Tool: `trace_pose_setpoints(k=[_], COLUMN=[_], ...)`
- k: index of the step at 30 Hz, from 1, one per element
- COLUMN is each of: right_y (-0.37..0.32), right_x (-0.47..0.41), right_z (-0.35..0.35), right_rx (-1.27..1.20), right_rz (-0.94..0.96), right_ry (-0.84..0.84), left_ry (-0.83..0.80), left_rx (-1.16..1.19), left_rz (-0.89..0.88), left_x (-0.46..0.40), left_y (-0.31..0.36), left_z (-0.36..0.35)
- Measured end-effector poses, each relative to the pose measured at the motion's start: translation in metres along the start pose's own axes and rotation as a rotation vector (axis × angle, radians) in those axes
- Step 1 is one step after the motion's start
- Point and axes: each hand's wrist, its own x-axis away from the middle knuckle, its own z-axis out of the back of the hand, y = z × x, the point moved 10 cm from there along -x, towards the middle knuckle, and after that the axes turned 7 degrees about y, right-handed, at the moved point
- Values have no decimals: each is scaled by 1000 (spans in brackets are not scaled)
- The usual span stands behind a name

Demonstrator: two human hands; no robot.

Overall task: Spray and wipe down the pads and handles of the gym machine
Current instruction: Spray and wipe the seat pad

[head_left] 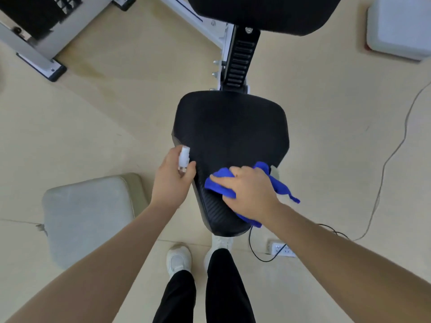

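The machine's black seat pad (231, 131) fills the middle of the head view, narrowing toward me. My right hand (249, 192) presses a blue cloth (220, 180) flat onto the near right part of the seat, fingers spread over it. My left hand (172, 180) grips a small white spray bottle (183, 157) at the seat's left edge, nozzle end up. The black back pad (263, 12) sits above, at the top of the view, joined by a black slotted post (240, 64).
A grey padded block (88, 215) lies on the floor at the left. The machine's white frame and weight stack (35, 26) stand at top left. A white power strip (282, 249) with cables lies at the right, by my white shoes (178, 258).
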Motion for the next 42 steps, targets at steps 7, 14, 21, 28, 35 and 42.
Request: trace_pose_setpoints(k=[7, 14, 21, 28, 35, 42], right_y=[3, -57, -24, 1, 45, 193], right_x=[-20, 20, -46, -35, -53, -62], right_z=[-11, -16, -16, -11, -7, 7], right_rx=[106, 138, 124, 36, 57, 123], right_rz=[-111, 172, 62, -204, -197, -646], right_ry=[0, -38, -121, 41, 2, 67], left_ry=[26, 2, 29, 28, -58, 10], left_rx=[9, -37, 4, -9, -96, -202], left_rz=[26, 33, 31, -64, -226, -233], left_x=[6, 15, -1, -11, -24, -33], left_y=[-7, -2, 0, 25, 68, 62], left_z=[-6, 2, 13, 17, -13, -27])
